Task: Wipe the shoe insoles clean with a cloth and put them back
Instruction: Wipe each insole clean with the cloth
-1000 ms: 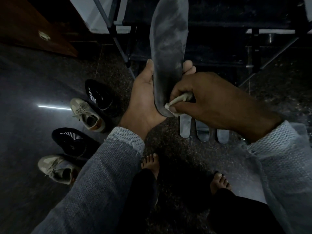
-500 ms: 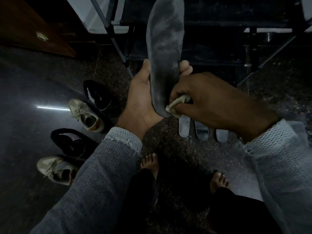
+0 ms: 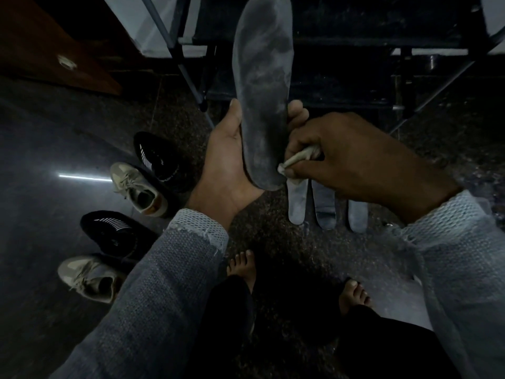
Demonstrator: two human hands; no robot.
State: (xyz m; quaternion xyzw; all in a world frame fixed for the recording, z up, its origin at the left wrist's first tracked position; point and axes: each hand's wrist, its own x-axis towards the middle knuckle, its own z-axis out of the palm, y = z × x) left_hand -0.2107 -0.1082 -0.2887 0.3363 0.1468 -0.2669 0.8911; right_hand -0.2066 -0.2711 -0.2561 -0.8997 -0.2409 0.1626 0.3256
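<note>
Left hand [image 3: 229, 157]: palm turned up; the thumb [image 3: 235, 110] is laid along one edge of the held insole and the fingertips [image 3: 297, 112] are curled round the opposite edge, so the insole is gripped between them.
Held insole [image 3: 263, 86]: dark grey, dusty, with pale smudges; heel end seated in the left palm, toe end pointing away from the person, well beyond the fingertips.
Right hand [image 3: 352, 157]: fingers curled inward and pressed together, pinching the cloth against the thumb.
Cloth [image 3: 296, 161]: small, pale, bunched; protrudes from the right fingers and touches the heel-side edge of the held insole.
Spare insoles [image 3: 325, 206]: three pale ones are laid side by side on the floor, beneath the right hand; their far ends are hidden by it.
Shoes: two black ones [image 3: 161, 160] [image 3: 114, 233] and two beige laced sneakers [image 3: 136, 188] [image 3: 90, 277] are lined up on the floor, beside the left forearm.
Floor [image 3: 41, 160]: dark, speckled, glossy.
Sleeves [image 3: 164, 283]: grey knit, worn on both arms.
Bare feet [image 3: 241, 266]: seen below the hands.
</note>
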